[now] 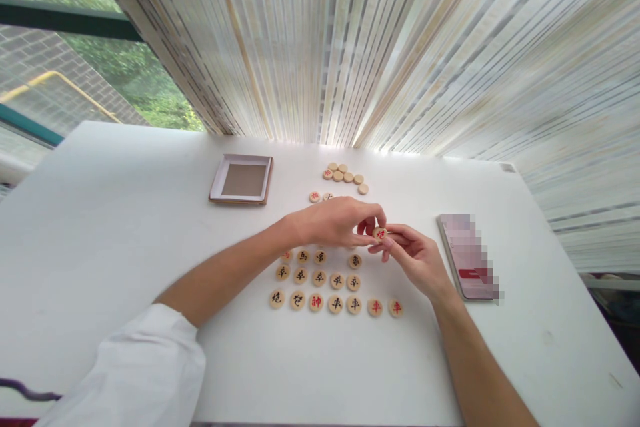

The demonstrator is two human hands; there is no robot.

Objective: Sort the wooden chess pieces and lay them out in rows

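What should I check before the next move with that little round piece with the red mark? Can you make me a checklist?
1. Right hand pinching the wooden xiangqi piece: ok.
2. Left hand touching that piece too: cannot tell.
3. Red character on the held piece readable: cannot tell, it is small and partly covered by fingers.
4. Rows of xiangqi pieces lying flat on the white table: ok.
5. Phone not under the right hand: ok.

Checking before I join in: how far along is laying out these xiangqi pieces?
Three rows of xiangqi pieces lie done on the white table. One red-marked piece is in hand, between the left hand and right hand. A cluster beyond is left.
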